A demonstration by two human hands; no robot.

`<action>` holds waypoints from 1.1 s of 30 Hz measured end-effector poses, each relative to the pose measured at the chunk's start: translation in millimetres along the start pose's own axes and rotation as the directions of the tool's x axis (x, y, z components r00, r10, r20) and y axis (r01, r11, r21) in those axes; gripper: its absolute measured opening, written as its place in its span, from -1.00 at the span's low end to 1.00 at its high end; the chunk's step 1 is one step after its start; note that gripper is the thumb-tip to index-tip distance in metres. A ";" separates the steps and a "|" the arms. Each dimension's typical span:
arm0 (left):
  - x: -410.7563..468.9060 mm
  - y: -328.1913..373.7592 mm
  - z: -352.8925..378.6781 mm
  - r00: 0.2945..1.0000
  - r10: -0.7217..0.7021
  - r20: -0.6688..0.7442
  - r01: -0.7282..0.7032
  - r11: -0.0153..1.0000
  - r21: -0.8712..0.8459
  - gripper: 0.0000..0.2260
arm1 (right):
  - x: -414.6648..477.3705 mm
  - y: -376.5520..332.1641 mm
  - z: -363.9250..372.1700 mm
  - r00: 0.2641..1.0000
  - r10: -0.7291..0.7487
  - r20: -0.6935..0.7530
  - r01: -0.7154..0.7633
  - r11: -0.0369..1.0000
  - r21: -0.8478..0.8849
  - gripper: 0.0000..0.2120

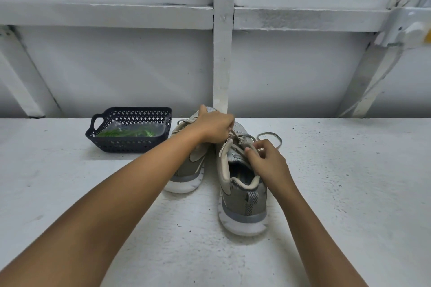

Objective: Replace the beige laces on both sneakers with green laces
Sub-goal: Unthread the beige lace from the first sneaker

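Observation:
Two grey sneakers with white soles stand side by side on a white surface, heels toward me. The right sneaker [243,196] still has its beige lace [270,137], one loop lying loose to its right. My left hand [214,128] reaches across the left sneaker [186,177] and pinches a strand of that beige lace near the right sneaker's toe end. My right hand [265,161] pinches the lace at the upper eyelets by the tongue. Green laces [127,133] lie in a dark basket [130,145] at the left.
The dark blue perforated basket with a handle sits left of the sneakers, close to the wall. A white wall with beams [222,53] rises right behind the shoes. The white surface [349,182] extends to both sides and toward me.

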State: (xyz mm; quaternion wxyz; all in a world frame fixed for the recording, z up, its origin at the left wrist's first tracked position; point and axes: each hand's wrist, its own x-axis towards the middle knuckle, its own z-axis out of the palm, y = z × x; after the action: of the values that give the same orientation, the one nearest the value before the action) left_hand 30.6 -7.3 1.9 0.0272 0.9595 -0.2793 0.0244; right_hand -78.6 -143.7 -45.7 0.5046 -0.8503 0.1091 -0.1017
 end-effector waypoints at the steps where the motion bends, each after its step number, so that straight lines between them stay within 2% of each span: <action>1: 1.7 1.2 0.3 1.000 -0.010 0.010 0.011 0.999 -0.044 -0.89 | 0.1 0.3 -0.1 1.000 0.001 -0.001 -0.001 1.000 -0.002 -0.84; 8: 8.0 8.4 -2.7 0.995 -0.092 0.039 0.100 0.954 -0.281 -0.85 | 1.5 2.6 0.6 1.000 0.009 -0.006 -0.010 1.000 -0.014 -0.86; 11: 5.3 3.1 -6.7 0.992 -0.030 0.121 0.069 0.941 -0.331 -0.83 | 1.9 3.1 1.5 1.000 0.019 -0.012 -0.019 1.000 -0.006 -0.85; 13: 0.8 0.6 -10.7 0.990 0.023 0.140 0.017 0.960 -0.279 -0.80 | 1.9 3.4 1.8 1.000 0.021 -0.014 -0.021 1.000 -0.007 -0.85; 16: -6.0 -6.0 -14.1 0.993 0.077 0.085 -0.073 0.996 -0.049 -0.83 | 2.1 4.3 2.1 1.000 0.020 -0.017 -0.020 1.000 -0.010 -0.85; 19: -12.8 -12.5 -12.1 0.990 0.142 0.007 -0.141 0.976 0.168 -0.84 | 2.0 4.1 2.5 1.000 0.013 -0.021 -0.013 1.000 -0.028 -0.85; 22: -18.4 -15.3 -12.9 0.985 0.162 -0.057 -0.142 0.954 0.263 -0.81 | 1.9 5.0 2.4 1.000 0.005 -0.018 -0.005 1.000 -0.017 -0.84; 25: -20.4 -17.4 -15.4 0.977 0.166 -0.131 -0.089 0.884 0.458 -0.82 | 2.0 6.4 2.6 1.000 0.002 -0.016 -0.002 1.000 -0.010 -0.88; 27: -19.1 -14.9 -13.1 0.973 0.198 -0.115 -0.098 0.813 0.574 -0.81 | 2.2 6.2 2.7 1.000 0.005 -0.024 -0.005 1.000 -0.010 -0.87; 29: -17.1 -11.8 -8.3 0.973 0.221 -0.070 -0.146 0.819 0.556 -0.78 | 2.3 6.4 2.8 1.000 0.005 -0.030 -0.005 1.000 -0.011 -0.86; 31: -16.8 -10.9 -4.6 0.980 0.197 -0.029 -0.169 0.901 0.399 -0.76 | 2.0 7.0 2.6 0.999 0.001 -0.033 -0.001 1.000 -0.012 -0.86; 33: -18.0 -12.1 -3.5 0.981 0.192 -0.009 -0.179 0.932 0.315 -0.76 | 2.0 7.1 2.7 0.999 0.000 -0.032 -0.001 1.000 -0.015 -0.85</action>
State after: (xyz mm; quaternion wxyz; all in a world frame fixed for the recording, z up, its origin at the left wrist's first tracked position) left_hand 21.8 12.7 3.9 -0.1220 0.9204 -0.3606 0.0896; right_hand -76.5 -145.3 -53.1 0.4964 -0.8524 0.1181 -0.1143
